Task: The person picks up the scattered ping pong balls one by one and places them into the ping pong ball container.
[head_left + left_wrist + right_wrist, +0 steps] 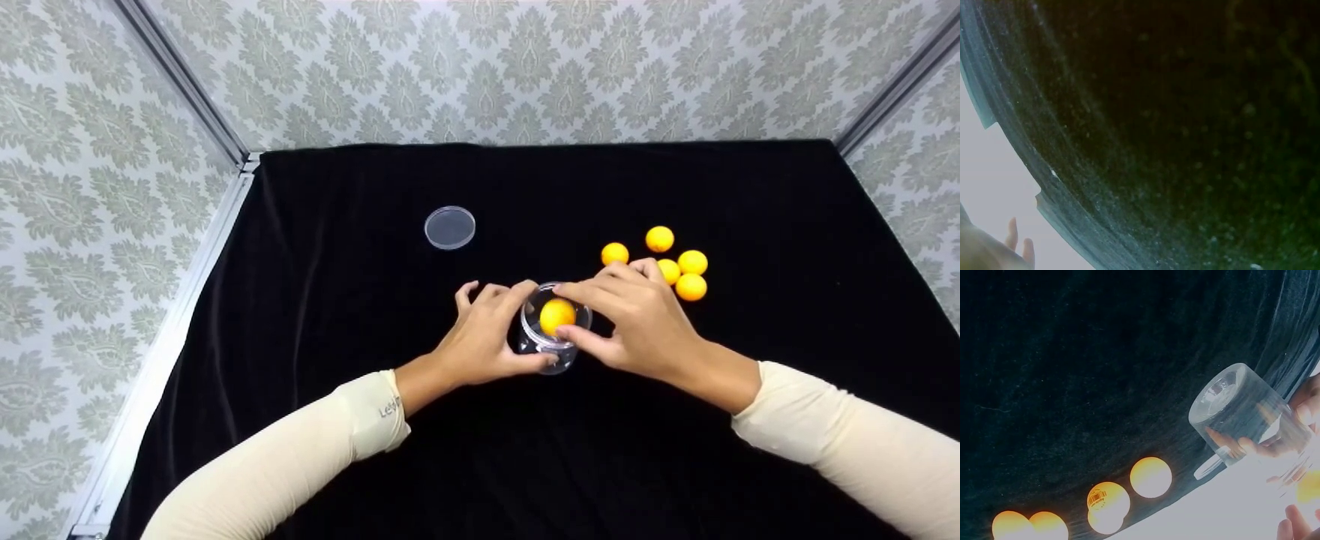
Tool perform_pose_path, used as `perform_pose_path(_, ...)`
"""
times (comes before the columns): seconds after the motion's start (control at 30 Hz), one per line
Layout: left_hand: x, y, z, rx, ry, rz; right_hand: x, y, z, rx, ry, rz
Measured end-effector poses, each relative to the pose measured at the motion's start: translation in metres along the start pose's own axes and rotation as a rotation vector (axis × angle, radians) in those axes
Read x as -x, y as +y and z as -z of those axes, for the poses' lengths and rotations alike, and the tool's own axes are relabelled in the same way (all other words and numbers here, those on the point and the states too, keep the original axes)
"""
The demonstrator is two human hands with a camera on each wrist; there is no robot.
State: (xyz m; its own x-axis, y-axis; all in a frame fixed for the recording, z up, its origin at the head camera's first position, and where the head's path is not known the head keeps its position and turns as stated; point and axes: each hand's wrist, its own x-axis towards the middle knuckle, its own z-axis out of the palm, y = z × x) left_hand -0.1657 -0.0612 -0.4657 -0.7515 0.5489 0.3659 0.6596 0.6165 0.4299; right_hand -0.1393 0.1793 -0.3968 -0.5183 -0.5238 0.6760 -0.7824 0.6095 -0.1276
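Note:
My left hand (487, 330) grips a clear plastic jar (551, 364), thumb on the near side and fingers round the far side. In the right wrist view the jar (1249, 416) is tilted and see-through, its round base towards the camera. An orange ping-pong ball (557, 315) is at the jar's mouth. My right hand (637, 319) pinches this ball between thumb and fingers, fingertips close over the rim. In the right wrist view the ball (1310, 486) is washed out by glare. Only a few left-hand fingers (1022, 247) show in the left wrist view.
A clear round lid (450, 228) lies on the black cloth (360, 225), beyond the jar to the left. Several loose orange balls (691, 287) lie past my right hand, one partly hidden by it. Patterned walls (487, 75) stand behind the table and at its sides.

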Motion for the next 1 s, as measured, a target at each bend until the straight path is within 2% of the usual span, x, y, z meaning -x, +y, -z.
perform_pose_path(0.6,0.000,0.000,-0.001,-0.001,0.002,0.002,0.003,0.004,0.006,-0.002,0.019,0.000)
perform_pose_path(1.0,0.000,0.001,-0.001,0.009,0.001,0.016,0.011,0.028,0.029,0.074,0.051,-0.021)
